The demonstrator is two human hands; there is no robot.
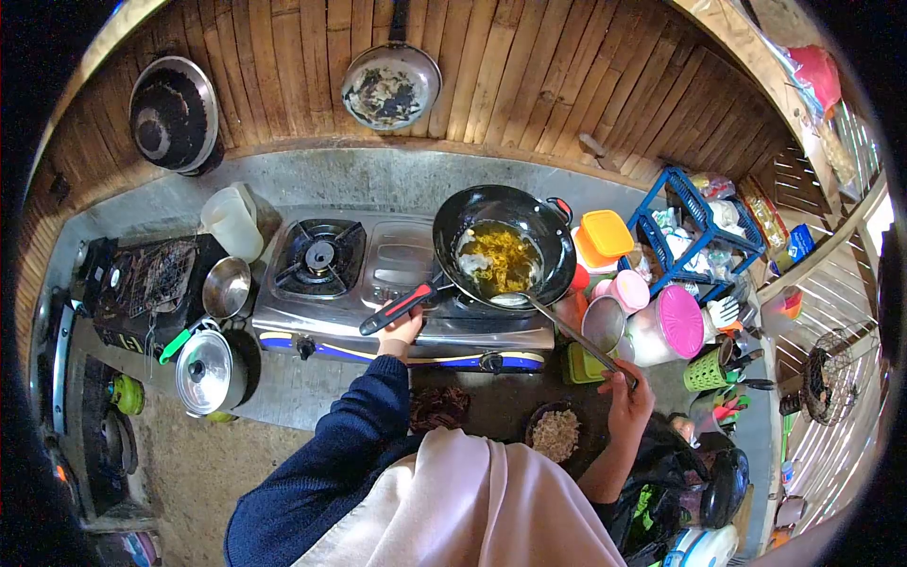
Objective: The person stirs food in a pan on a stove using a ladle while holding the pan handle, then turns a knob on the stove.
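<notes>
Pink cloth [472, 510]: on my chest, below both arms.
Left grip [404, 331]: my arm reaches forward; fingers clenched on the wok handle [397, 310].
Right grip [628, 402]: elbow bent, grasping the ladle [567, 331] end.
Wok [529, 213]: on the stove [397, 255], ahead of both grips; ladle bowl inside.

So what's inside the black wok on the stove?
It holds yellow shredded food in oily liquid, with the bowl of a long metal ladle dipped in at the near rim. The wok hides the burner beneath it, and the food covers the wok's bottom.
</notes>
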